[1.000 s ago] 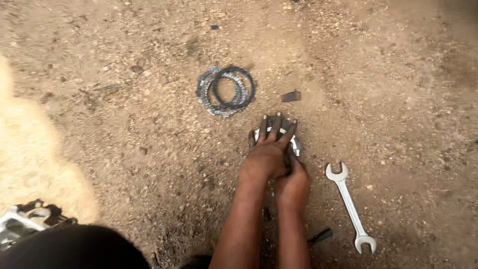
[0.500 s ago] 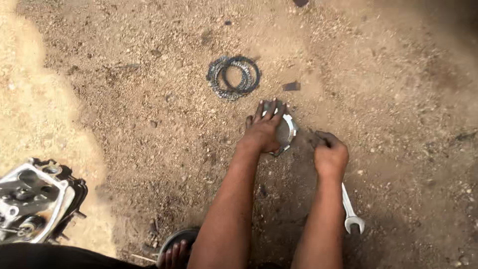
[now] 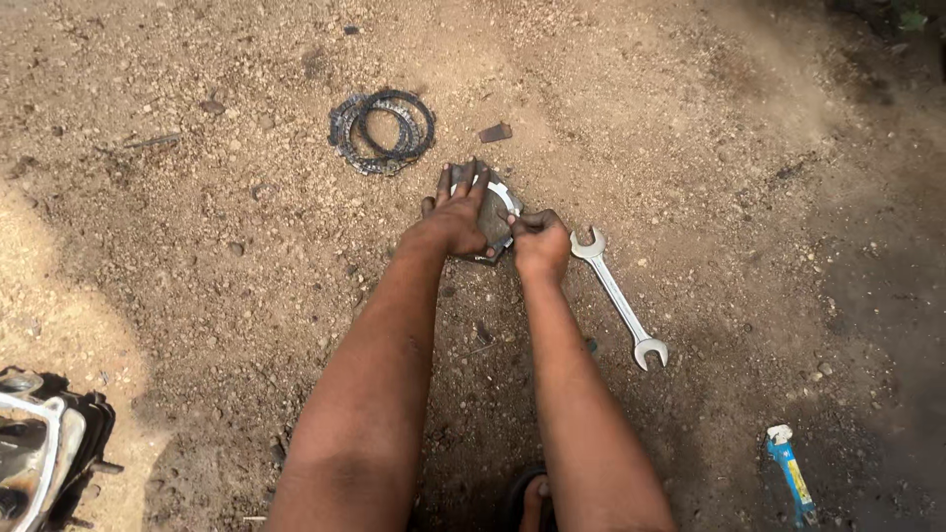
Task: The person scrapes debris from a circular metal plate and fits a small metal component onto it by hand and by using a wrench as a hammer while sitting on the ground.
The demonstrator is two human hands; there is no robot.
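A round metal ring-shaped part lies on the dirt ground in front of me. My left hand presses flat on top of it, fingers spread, covering most of it. My right hand is beside it on the right, fingers pinched at the part's edge; what the fingers hold is too small to tell. A stack of dark toothed ring plates lies on the ground a little beyond my left hand. A silver double-ended open wrench lies on the dirt just right of my right hand.
A small dark flat piece lies right of the ring plates. A finned engine part sits at the lower left edge. A small blue tube lies at the lower right. My foot shows between my arms.
My right hand has moved away from the left hand, out toward the wrench, then back to the part's right edge. The left hand stayed pressed on the part.
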